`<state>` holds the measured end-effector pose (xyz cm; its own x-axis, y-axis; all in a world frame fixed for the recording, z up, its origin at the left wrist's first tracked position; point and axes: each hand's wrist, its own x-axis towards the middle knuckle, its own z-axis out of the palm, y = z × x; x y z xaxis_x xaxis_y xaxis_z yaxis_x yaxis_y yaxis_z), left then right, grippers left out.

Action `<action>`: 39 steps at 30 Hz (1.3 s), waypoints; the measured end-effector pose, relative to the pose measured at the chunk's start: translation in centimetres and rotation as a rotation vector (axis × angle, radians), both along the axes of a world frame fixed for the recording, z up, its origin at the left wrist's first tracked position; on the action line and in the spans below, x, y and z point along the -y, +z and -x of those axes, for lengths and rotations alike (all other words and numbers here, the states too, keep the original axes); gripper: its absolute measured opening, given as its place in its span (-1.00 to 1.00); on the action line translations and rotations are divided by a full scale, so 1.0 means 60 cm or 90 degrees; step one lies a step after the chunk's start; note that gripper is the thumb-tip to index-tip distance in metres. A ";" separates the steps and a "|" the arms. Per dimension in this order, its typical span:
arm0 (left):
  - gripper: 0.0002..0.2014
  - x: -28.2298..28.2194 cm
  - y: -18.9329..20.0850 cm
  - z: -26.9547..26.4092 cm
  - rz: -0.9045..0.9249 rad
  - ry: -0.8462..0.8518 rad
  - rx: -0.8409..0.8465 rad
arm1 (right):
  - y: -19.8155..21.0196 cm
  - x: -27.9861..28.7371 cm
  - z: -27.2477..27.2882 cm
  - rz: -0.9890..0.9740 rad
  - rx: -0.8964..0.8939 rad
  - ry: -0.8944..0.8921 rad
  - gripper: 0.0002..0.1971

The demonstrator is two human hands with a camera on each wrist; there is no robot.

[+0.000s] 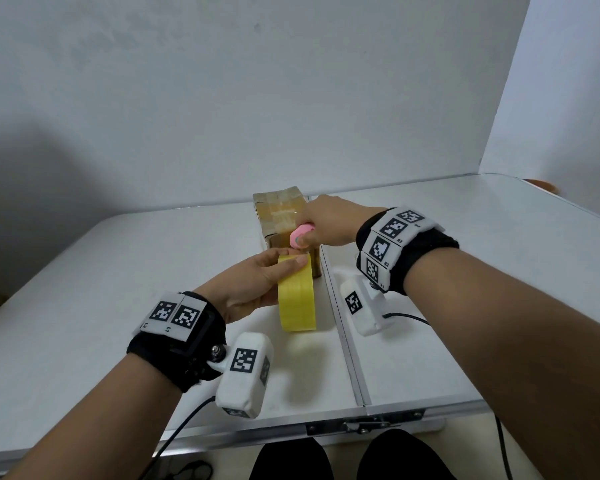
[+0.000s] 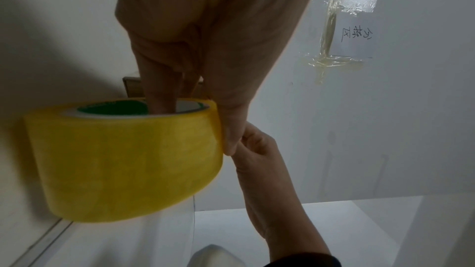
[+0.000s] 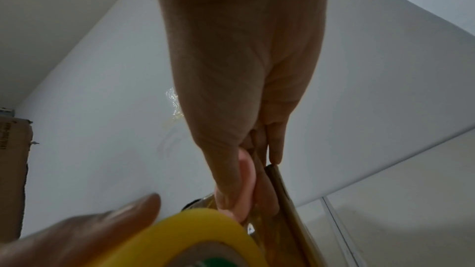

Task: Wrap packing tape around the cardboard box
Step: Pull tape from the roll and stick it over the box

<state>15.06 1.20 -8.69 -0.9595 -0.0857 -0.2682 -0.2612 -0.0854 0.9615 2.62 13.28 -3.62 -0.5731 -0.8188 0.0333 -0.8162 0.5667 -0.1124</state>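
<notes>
A small cardboard box (image 1: 278, 216) with clear tape on its top stands mid-table on the white folding table (image 1: 118, 306). Just in front of it my left hand (image 1: 257, 282) holds a yellow roll of packing tape (image 1: 297, 296) upright, fingers inside the core and thumb on the outer rim (image 2: 123, 159). My right hand (image 1: 326, 225) grips a small pink cutter (image 1: 301, 233) at the box's near top edge, right above the roll. In the right wrist view the pink cutter (image 3: 245, 180) sits between thumb and fingers beside the box edge (image 3: 287, 200).
The table's centre seam (image 1: 343, 327) runs just right of the roll. A white wall stands close behind the box. A taped paper note (image 2: 357, 31) hangs on the wall. A larger cardboard carton (image 3: 12, 170) shows at the left. My knees are below the near edge.
</notes>
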 end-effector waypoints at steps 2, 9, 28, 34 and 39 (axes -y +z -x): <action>-0.61 -0.001 -0.001 -0.001 -0.004 0.004 -0.001 | -0.001 0.001 -0.001 0.003 -0.006 -0.003 -0.71; -0.60 -0.003 0.001 -0.001 -0.009 0.019 -0.005 | 0.001 0.006 -0.006 -0.014 0.000 0.004 -0.66; -0.59 -0.005 0.003 0.002 -0.028 0.035 0.000 | 0.004 0.025 -0.019 -0.091 -0.030 0.002 -0.68; -0.58 -0.006 0.006 0.001 -0.026 0.035 0.005 | 0.012 0.036 -0.028 -0.175 -0.068 -0.008 -0.69; -0.59 -0.006 0.010 0.000 -0.012 0.026 0.009 | 0.012 0.051 -0.025 -0.208 -0.066 -0.034 -0.63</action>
<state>15.08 1.55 -8.07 -0.9517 -0.1190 -0.2831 -0.2700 -0.1143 0.9560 4.10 10.23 -2.88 -0.6225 -0.7649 -0.1656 -0.7822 0.6011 0.1637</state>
